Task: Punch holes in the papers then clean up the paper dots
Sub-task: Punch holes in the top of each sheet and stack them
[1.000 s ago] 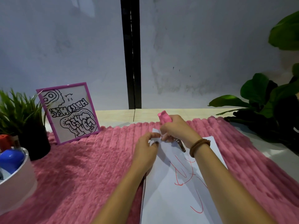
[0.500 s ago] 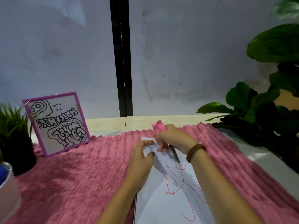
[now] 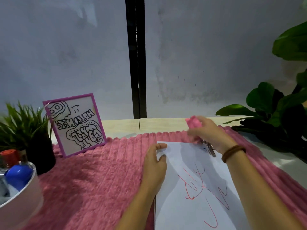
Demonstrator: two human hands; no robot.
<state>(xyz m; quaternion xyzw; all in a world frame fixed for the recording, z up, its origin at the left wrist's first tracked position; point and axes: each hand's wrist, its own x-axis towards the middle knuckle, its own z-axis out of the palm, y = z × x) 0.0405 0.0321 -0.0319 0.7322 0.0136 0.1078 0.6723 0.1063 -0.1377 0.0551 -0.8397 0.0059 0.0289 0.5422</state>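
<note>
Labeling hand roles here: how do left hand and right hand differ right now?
The left hand lies flat, fingers spread, pinning the paper; the right hand is raised and curled around the pink hole punch. Right hand is motion-blurred and wears a brown wristband; left is sharp and bare. Both are at the sheet's far edge.

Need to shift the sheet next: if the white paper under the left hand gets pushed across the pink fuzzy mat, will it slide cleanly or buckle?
The paper looks thin, so probably floppy. The ribbed pink mat looks plush and would likely drag, so a push may buckle it. Only the left hand pins it; lifting seems safer.
</note>
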